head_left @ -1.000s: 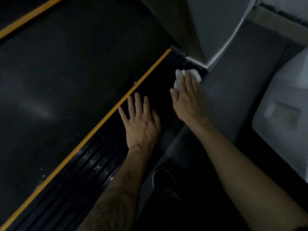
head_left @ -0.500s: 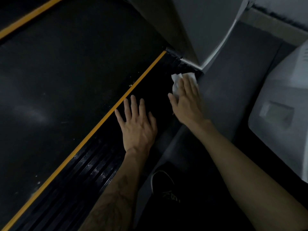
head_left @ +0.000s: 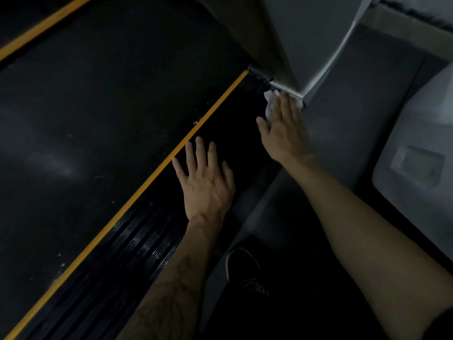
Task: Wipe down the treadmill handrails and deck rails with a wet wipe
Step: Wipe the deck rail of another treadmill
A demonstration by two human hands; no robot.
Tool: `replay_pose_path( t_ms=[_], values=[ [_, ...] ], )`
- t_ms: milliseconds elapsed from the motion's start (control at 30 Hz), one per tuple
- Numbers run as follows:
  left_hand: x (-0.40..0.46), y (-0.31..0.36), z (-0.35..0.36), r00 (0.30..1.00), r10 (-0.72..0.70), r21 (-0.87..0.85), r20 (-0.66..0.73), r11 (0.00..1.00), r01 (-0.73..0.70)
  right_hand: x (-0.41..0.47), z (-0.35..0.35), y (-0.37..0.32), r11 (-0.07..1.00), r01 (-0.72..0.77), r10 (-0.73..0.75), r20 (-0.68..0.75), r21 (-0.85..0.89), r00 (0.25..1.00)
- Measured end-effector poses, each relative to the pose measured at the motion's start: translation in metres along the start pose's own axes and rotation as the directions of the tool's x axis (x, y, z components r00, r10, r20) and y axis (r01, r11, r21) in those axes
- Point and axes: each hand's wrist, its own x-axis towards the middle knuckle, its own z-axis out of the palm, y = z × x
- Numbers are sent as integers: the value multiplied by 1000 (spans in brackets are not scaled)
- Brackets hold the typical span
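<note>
A dim, downward view over the right side of a treadmill. At far left the wide black running belt (head_left: pixel 85 123) fills most of the frame, dull, with faint pale smudges and small specks. A thin orange stripe (head_left: pixel 152 177) runs diagonally from lower left to upper right along the belt's edge, and a second orange stripe crosses the top left corner.

Just right of the stripe lies the black ribbed deck rail (head_left: pixel 137 244), its grooves catching small glints of light. The left hand (head_left: pixel 206 182) rests flat on this rail, palm down, fingers straight and slightly spread, holding nothing; the forearm behind it carries a dark tattoo.

Further right and higher, the right hand (head_left: pixel 282 128) presses flat, fingers straight and together, on a white wet wipe (head_left: pixel 269 104). The wipe is crumpled, mostly covered by the fingers, showing only at their tips and beside the thumb. It sits at the front end of the deck rail, right up against the base of the grey motor cover (head_left: pixel 306 45), whose pale lower edge it touches.

Below, between the two forearms, a dark shoe (head_left: pixel 245 271) with a light sole edge stands on the grey floor (head_left: pixel 362 99). At far right a pale grey moulded part of neighbouring equipment (head_left: pixel 416 163) shows a shallow rectangular recess.
</note>
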Motion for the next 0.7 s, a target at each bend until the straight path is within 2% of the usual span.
replay_pose_path(
  t_ms=[200, 367, 533, 700],
  values=[
    [-1, 0, 0, 1000, 3, 7, 10, 1000, -3, -24, 6, 2, 994, 79, -82, -43, -72, 996],
    [-1, 1, 0, 1000, -6, 9, 6, 1000, 6, -4, -2, 2, 1000, 1, -1, 3, -13, 1000],
    [0, 1, 0, 1000, -3, 9, -1, 1000, 3, -23, 3, 4, 998, 42, -43, -19, -50, 999],
    [0, 1, 0, 1000, -11, -5, 7, 1000, 11, -8, -6, -4, 995, -61, 61, 0, -81, 998]
  ],
)
